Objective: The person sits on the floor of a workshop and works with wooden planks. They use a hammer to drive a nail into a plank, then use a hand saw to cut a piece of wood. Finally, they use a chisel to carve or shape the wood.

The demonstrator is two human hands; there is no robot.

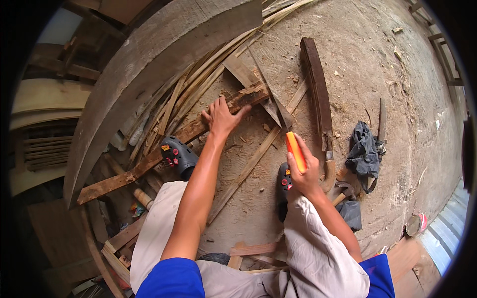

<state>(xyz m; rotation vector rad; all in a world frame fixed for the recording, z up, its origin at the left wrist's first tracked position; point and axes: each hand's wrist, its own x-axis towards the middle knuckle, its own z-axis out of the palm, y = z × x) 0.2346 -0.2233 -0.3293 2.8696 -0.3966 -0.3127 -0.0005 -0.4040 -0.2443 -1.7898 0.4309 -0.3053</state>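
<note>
My left hand presses down on a rough, weathered wooden beam, fingers over its top and thumb along the near side. The beam slants from the lower left up to the centre, beneath my left foot in a dark clog. In my right hand is a handsaw by its orange handle. Its thin blade points away from me and lies beside the beam's far right end. Whether the teeth touch the wood, I cannot tell. Under that end lies a short flat board.
A dark squared timber lies right of the saw. Farther right are a black plastic bag and a long-bladed tool. A thin strip crosses the ground. Upper left, a big curved wooden slab stands beside bundled slats.
</note>
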